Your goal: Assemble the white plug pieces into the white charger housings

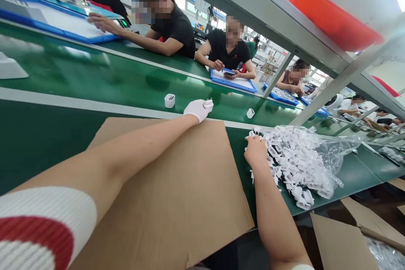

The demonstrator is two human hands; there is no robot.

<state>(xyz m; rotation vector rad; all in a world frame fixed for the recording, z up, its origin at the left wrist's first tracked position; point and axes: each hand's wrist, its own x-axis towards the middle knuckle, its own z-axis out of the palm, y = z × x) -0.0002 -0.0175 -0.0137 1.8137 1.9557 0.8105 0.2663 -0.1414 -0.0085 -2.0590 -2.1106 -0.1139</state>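
My left hand (196,110), in a white glove, is over the near edge of the conveyor. Its fingers are closed on a small white plug piece (207,104) with prongs pointing up and away. My bare right hand (257,150) is at the left edge of a heap of white plug pieces (292,162). Its fingers curl round a white plug piece (252,133) at the heap's edge, partly covered by the fingertips. On the green belt, a white plug housing (169,101) with an open top stands left of my left hand. Another white housing (250,113) lies farther right.
A brown cardboard sheet (186,185) lies under my left arm. Clear plastic bag film (337,152) surrounds the heap's right side. A slanted metal post (322,86) and a shelf with a red tray (329,14) are at upper right. Several co-workers sit across the green belt (133,80).
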